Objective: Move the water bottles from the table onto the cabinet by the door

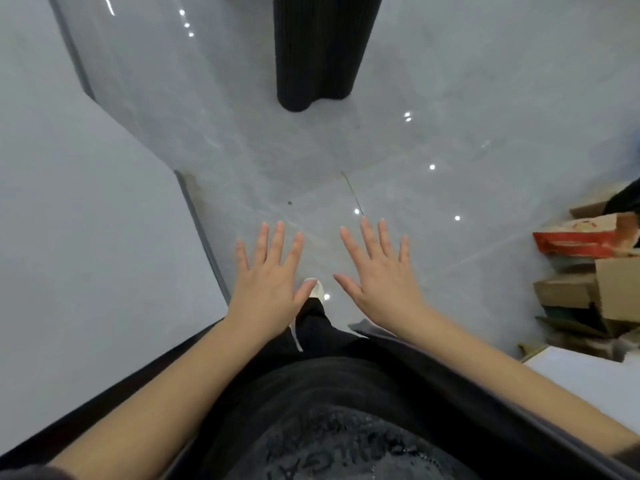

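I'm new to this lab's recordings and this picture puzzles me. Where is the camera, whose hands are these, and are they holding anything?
No machine here: a person wears one wide-angle camera on the head, looking forward and down, so you see their own body from above. The left hand and right hand reach out in front, backs up, fingers straight and spread, holding nothing. Under them lie a glossy grey floor, dark trousers and the tip of a white shoe. A dark ribbed column stands ahead, and cardboard boxes are piled at the right. No water bottle shows in this view.
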`<state>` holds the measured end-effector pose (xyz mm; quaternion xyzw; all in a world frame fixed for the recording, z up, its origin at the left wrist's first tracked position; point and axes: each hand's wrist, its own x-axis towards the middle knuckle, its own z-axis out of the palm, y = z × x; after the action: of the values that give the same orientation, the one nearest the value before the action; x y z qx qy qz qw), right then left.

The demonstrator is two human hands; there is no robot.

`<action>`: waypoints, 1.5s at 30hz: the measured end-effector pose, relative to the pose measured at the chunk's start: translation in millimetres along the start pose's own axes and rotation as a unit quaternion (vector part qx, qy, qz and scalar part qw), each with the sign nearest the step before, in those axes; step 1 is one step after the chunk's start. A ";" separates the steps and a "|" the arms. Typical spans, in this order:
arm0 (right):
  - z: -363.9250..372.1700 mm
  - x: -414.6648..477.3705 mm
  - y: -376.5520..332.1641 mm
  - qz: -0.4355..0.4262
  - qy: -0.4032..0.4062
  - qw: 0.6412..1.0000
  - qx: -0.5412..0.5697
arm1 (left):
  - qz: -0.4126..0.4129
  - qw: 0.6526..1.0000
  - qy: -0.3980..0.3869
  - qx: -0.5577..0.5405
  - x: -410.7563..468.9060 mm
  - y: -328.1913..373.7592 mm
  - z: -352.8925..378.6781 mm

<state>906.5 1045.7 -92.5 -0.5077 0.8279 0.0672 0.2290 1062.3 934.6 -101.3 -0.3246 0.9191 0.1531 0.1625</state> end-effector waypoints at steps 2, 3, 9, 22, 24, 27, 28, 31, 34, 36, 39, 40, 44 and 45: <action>-11.5 20.5 5.7 -0.029 -0.003 0.999 -0.022 | -0.027 0.999 0.011 -0.014 11.4 1.6 -5.4; -18.0 29.9 7.5 -0.042 -0.006 0.999 -0.031 | -0.042 0.999 0.014 -0.024 16.6 1.7 -8.4; -55.1 89.7 4.5 -0.077 -0.016 0.996 -0.049 | -0.096 0.993 0.036 -0.061 57.2 -17.4 -35.7; -124.9 247.5 -47.7 -0.026 -0.024 0.999 -0.027 | -0.093 0.990 0.009 -0.107 203.7 -136.5 -120.6; -138.4 270.1 -57.5 -0.013 -0.017 1.000 -0.021 | -0.079 0.992 0.010 -0.099 224.4 -154.6 -137.7; -155.7 303.4 -68.9 0.010 0.003 1.000 0.002 | -0.055 0.995 0.016 -0.081 253.8 -175.7 -160.2; -161.3 312.7 -72.1 0.018 0.008 1.000 0.009 | -0.049 0.996 0.016 -0.077 262.8 -180.4 -167.6; -176.1 339.1 -80.0 0.030 0.022 0.999 0.014 | -0.037 0.997 0.022 -0.070 286.4 -192.2 -187.3; -188.0 366.9 -84.5 0.034 0.017 0.999 0.012 | -0.026 0.997 0.025 -0.065 307.7 -203.3 -203.6; -194.7 388.1 -86.1 0.032 0.015 0.999 0.011 | -0.021 0.997 0.031 -0.068 324.2 -212.8 -212.2; -208.0 426.5 -89.1 0.030 0.018 0.999 0.016 | -0.003 0.998 0.034 -0.050 355.6 -229.5 -224.5; -213.4 440.6 -89.8 0.032 0.020 0.999 0.018 | 0.004 0.999 0.033 -0.041 368.0 -235.4 -228.5; -236.4 503.0 -90.6 0.059 0.020 0.997 0.038 | 0.029 0.999 0.015 -0.026 426.4 -261.5 -251.5; -243.1 518.8 -90.7 0.069 0.018 0.997 0.043 | 0.034 0.999 0.010 -0.023 441.5 -269.4 -259.0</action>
<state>713.0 498.9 -98.1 -0.4405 0.8669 0.0377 0.2303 859.6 392.9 -91.4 -0.2987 0.9275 0.1758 0.1403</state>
